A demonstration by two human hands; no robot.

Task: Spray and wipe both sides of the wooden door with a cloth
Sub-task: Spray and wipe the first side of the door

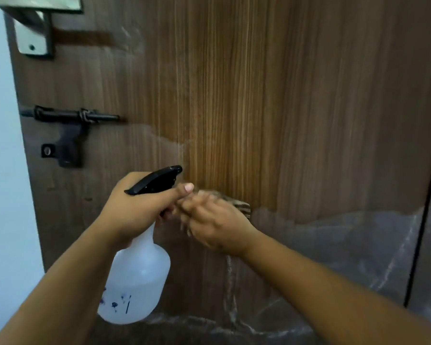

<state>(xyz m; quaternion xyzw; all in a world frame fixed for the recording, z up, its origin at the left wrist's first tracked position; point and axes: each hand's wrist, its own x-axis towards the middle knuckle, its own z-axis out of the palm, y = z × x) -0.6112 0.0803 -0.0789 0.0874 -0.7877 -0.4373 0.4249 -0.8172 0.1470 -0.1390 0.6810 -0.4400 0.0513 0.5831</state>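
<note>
Left hand (135, 207) grips spray bottle (139, 277); right hand (217, 225) presses cloth (239, 204) on streaky door (259, 95)

Both bare forearms reach forward from the near edge. The left hand (135, 210) curls round a translucent white plastic spray bottle's (137, 277) neck, thumb straight. The right hand (217, 225), blurred, presses a brownish cloth (239, 204) against the far surface.

Wooden door (259, 95): one. Spray bottle (137, 282), translucent white with black trigger head: one. Cloth (240, 206), partly hidden and blurred: one. Black sliding bolt (70, 115): one. Metal handle (33, 31): one. Hands: two, left hand (135, 207) and right hand (217, 225).
</note>
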